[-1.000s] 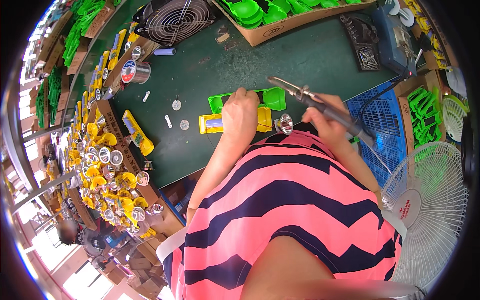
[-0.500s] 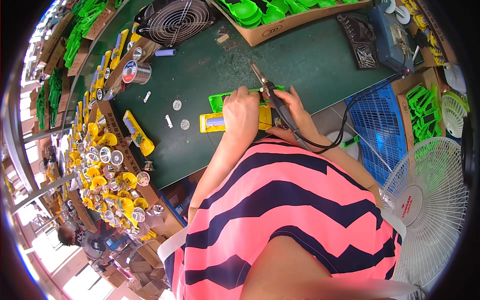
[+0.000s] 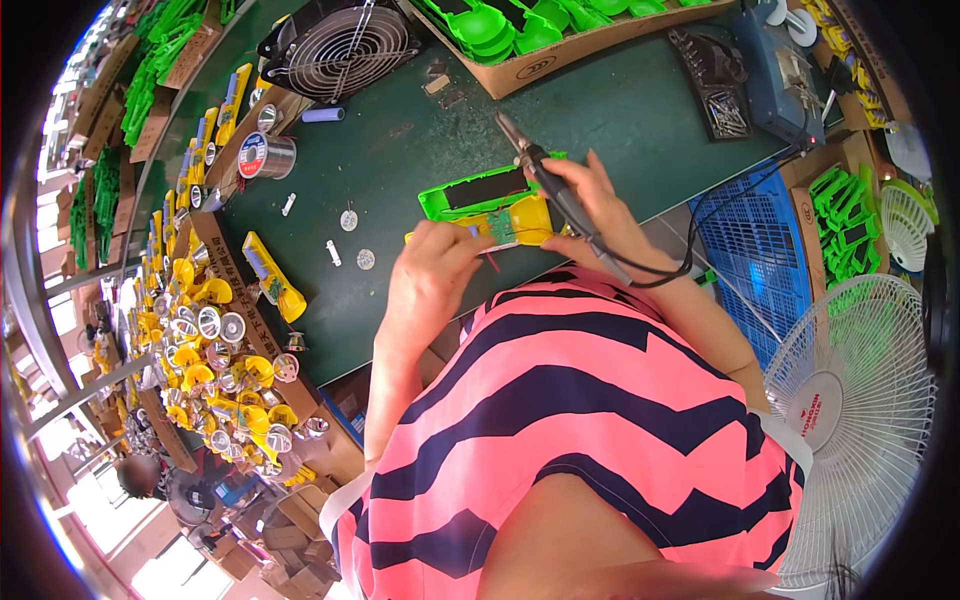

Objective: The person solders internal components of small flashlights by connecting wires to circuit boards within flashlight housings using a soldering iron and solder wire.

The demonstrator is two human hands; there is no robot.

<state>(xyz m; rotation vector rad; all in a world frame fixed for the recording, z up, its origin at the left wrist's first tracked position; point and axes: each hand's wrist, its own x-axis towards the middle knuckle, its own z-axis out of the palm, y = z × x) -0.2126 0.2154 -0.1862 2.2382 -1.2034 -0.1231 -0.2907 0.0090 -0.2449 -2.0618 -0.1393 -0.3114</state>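
Observation:
My right hand (image 3: 598,205) grips a soldering iron (image 3: 560,190), its metal tip pointing up and away over the bench. That hand's lower fingers reach the right end of a yellow flashlight housing (image 3: 530,220). My left hand (image 3: 432,272) is closed at the housing's left end, covering most of that part. Between the hands a small green circuit board (image 3: 502,226) shows inside the housing, and a short red wire (image 3: 493,262) sticks out toward me. Just beyond lies a green housing (image 3: 470,195) with a dark panel.
A solder spool (image 3: 268,156), a loose purple cell (image 3: 323,115) and another yellow housing (image 3: 273,276) lie to the left. Reflector parts (image 3: 225,350) crowd the left edge. Farther back are a box fan (image 3: 345,50) and a carton (image 3: 540,68) of green parts; a screw tray (image 3: 725,112) is at right.
My left hand has moved left and nearer me, off the middle of the yellow housing, uncovering the circuit board and red wire. More of the green housing shows. The right hand still holds the iron.

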